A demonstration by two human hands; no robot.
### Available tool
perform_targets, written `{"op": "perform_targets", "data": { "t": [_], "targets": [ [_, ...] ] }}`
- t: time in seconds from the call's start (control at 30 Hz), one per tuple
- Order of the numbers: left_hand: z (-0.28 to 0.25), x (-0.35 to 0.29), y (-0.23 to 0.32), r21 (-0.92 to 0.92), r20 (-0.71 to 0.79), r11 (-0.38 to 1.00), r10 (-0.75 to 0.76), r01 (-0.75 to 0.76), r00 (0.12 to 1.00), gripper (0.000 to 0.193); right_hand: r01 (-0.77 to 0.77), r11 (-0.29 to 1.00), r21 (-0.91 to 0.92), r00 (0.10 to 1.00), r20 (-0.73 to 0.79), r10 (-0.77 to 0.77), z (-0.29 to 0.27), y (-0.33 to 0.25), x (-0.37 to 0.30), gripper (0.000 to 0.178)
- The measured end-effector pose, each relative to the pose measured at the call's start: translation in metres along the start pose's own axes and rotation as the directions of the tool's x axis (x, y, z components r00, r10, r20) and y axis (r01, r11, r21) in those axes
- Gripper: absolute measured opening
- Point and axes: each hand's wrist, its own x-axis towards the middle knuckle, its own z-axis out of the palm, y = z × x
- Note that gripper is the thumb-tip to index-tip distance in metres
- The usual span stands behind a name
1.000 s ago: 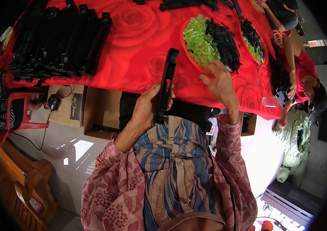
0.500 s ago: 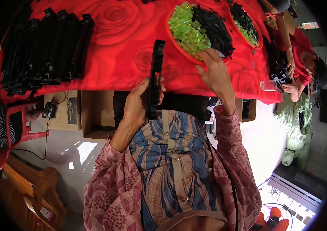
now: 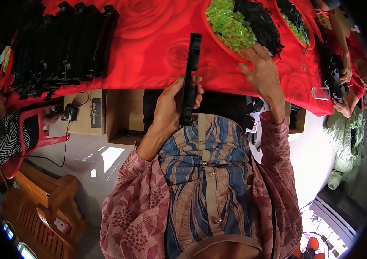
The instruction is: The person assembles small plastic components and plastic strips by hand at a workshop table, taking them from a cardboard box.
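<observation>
My left hand is closed round a long, narrow black plastic part, held upright in front of the table's near edge, with its fingertips showing on the far side. At the near rim of an orange-red oval basin, my right hand has its fingers bent over the contents and its thumb apart from them. No piece shows between them. Inside the basin lie translucent yellow-green pieces on the left and thin black strips on the right.
A big stack of similar black parts covers the left of the red rose-patterned tablecloth. A second basin stands farther right. Beyond it, another person's hands work near a clear cup. Cardboard boxes sit under the table.
The whole view has shifted, so table and hands appear farther right and slightly higher. My left hand still grips the black part, and my right hand stays at the basin's near rim.
</observation>
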Motion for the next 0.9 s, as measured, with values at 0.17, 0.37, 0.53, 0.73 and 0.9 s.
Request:
{"op": "perform_targets", "data": {
  "t": [0.17,0.37,0.53,0.73,0.9],
  "targets": [
    [0.000,-0.001,-0.002,-0.011,0.016,1.000,-0.018,0.018,1.000,0.044,-0.013,0.992,0.128,0.998,0.064,0.004,-0.009,0.010,-0.002,0.032],
    [0.004,-0.006,-0.007,0.017,-0.054,0.995,-0.094,0.095,0.994,0.040,0.027,0.930,0.368,0.994,0.084,-0.062,-0.012,0.023,0.002,0.025],
    [0.003,-0.013,-0.006,0.043,-0.038,0.993,-0.111,0.113,0.993,0.032,0.057,0.907,0.417,0.993,-0.117,-0.009,-0.014,0.015,-0.002,0.019],
    [0.003,-0.019,-0.004,0.076,-0.018,0.993,-0.086,0.087,0.996,0.030,-0.065,0.596,0.800,0.917,-0.187,0.352,-0.026,-0.043,-0.019,0.012],
    [0.005,-0.013,-0.007,0.141,0.069,0.990,-0.023,0.013,0.997,0.034,-0.167,0.197,0.966,0.926,0.085,0.367,-0.016,-0.071,-0.021,0.011]
  ]
}}
